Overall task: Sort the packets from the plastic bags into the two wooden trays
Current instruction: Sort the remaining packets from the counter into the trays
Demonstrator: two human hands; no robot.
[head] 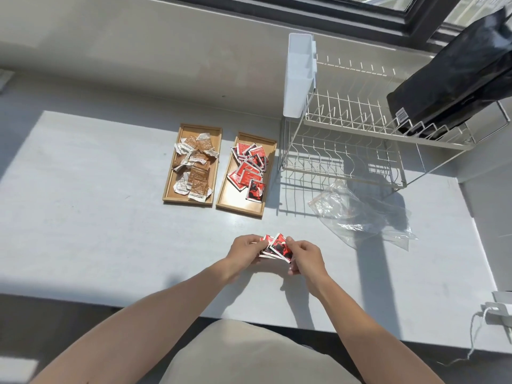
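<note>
Two wooden trays lie side by side on the grey counter. The left tray [169,187] holds several brown and white packets [194,166]. The right tray [225,202] holds several red and black packets [248,169]. Near the counter's front edge, my left hand [243,252] and my right hand [306,257] together grip a small stack of red packets [277,246] just above the surface. A crumpled clear plastic bag [357,214] lies to the right of the trays; it looks empty.
A white wire dish rack [346,134] stands at the back right with a white cutlery holder [297,76] on its left end and a black bag [454,81] resting on top. A white charger and cable [496,314] sit at the counter's right front corner.
</note>
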